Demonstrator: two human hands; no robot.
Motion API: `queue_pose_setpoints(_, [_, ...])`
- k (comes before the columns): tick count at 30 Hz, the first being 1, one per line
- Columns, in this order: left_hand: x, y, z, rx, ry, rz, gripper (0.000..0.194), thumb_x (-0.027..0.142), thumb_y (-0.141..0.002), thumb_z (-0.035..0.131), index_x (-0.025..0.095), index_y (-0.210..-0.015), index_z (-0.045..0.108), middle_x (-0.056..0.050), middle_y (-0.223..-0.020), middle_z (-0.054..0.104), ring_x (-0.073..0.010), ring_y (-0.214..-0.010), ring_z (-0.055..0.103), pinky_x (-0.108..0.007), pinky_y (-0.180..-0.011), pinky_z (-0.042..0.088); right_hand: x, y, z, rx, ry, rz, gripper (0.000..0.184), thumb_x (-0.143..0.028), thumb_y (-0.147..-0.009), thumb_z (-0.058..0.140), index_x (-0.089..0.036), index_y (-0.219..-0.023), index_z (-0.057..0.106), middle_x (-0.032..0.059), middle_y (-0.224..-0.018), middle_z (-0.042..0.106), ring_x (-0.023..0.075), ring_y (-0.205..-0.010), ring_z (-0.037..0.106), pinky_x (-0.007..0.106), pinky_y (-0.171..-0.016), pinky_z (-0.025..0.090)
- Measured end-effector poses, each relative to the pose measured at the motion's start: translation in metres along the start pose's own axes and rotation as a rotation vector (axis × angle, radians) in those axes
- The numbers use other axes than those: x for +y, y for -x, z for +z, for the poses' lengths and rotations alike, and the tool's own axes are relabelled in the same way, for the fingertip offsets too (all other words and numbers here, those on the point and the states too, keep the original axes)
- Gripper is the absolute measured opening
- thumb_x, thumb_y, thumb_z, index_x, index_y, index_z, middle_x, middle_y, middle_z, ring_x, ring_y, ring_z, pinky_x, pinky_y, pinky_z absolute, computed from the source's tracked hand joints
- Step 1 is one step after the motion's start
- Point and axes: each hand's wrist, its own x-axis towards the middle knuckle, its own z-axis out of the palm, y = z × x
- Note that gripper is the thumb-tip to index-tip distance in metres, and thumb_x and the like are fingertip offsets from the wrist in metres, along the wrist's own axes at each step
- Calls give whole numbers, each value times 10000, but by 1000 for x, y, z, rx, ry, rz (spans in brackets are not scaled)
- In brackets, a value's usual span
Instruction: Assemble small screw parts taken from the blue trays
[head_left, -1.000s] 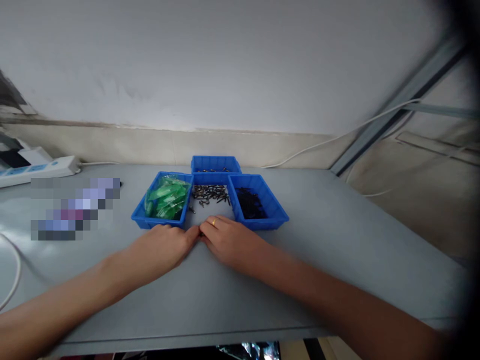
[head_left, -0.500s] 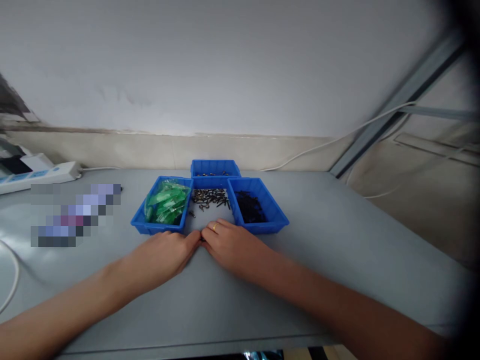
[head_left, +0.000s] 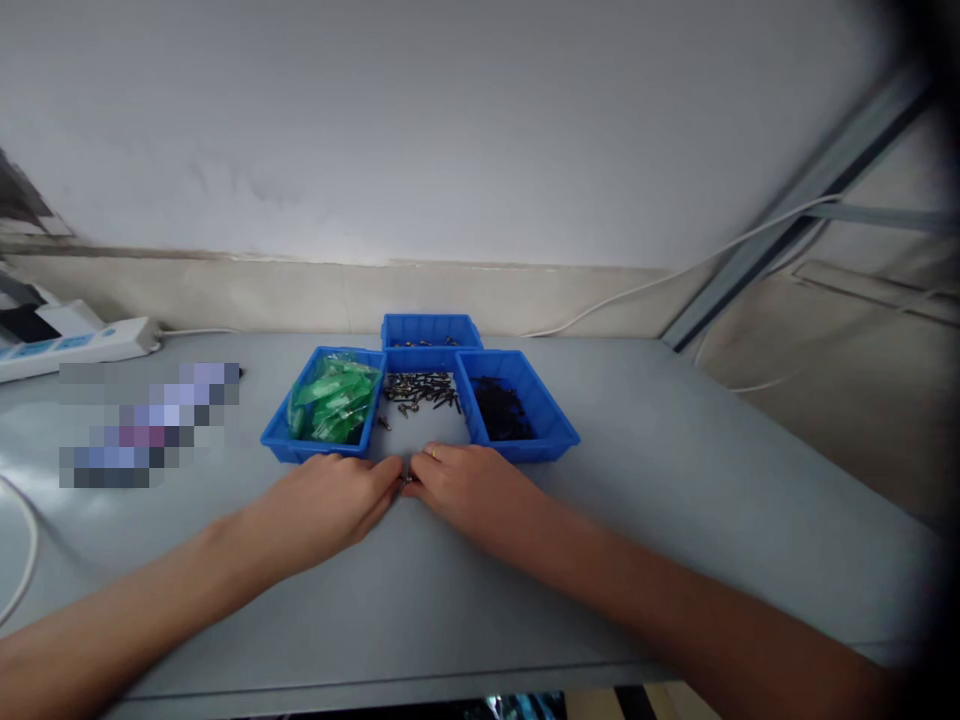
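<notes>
My left hand [head_left: 337, 503] and my right hand [head_left: 466, 492] meet fingertip to fingertip just in front of the blue bins. Both are closed in a pinch on a small dark metal piece [head_left: 407, 479], mostly covered by the fingers, so its kind does not show. Beyond my hands lies a loose pile of small black and brassy metal parts [head_left: 421, 388] on the table. One stray part [head_left: 384, 424] rests nearer my left hand. Green plastic packets [head_left: 335, 398] fill the left bin [head_left: 279, 440], and thin black pieces [head_left: 501, 408] lie in the right bin [head_left: 553, 428].
A third blue bin [head_left: 431, 328] stands at the back with small metal parts inside. On the grey table [head_left: 450, 610] at left are a white power strip [head_left: 112, 345], a pixelated object [head_left: 161, 420] and a white cable [head_left: 30, 545]. A metal frame post [head_left: 750, 265] rises at right.
My right hand has turned slightly and its fingertips have parted a little from my left, so more of the small metal piece shows. The bins have stayed put; the view has shifted slightly.
</notes>
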Motion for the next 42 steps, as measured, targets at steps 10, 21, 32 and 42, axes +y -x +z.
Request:
queue_pose_setpoints(10, [0, -1, 0, 28, 22, 19, 213, 279, -906, 314, 182, -850, 496, -2, -635, 589, -178, -539, 586, -254, -447, 333, 5, 1, 2, -8, -8, -98, 124, -115, -861, 412, -149, -795, 510, 16, -706, 555, 138, -596, 514, 275, -510, 336])
queue_pose_setpoints(21, [-1, 0, 4, 99, 6, 36, 265, 293, -909, 321, 158, -808, 526, -15, -604, 588, -156, -510, 581, -240, -445, 342, 2, 3, 1, -92, -46, -61, 169, -72, -846, 343, -144, -850, 495, 40, -771, 561, 142, -608, 498, 269, -492, 327])
queue_pose_setpoints(32, [0, -1, 0, 65, 18, 43, 275, 283, -907, 319, 157, -794, 536, -16, -598, 584, -176, -523, 580, -254, -455, 351, 2, 2, 4, -65, -5, -96, 209, -175, -901, 324, -139, -834, 519, 46, -749, 553, 162, -657, 515, 289, -518, 339])
queue_pose_setpoints(42, [-1, -1, 1, 112, 31, 79, 263, 265, -906, 347, 152, -791, 555, -16, -608, 601, -148, -522, 579, -239, -458, 336, -2, 1, 2, -65, -145, 17, 162, -206, -894, 382, -150, -812, 511, 26, -759, 587, 138, -647, 531, 274, -542, 339])
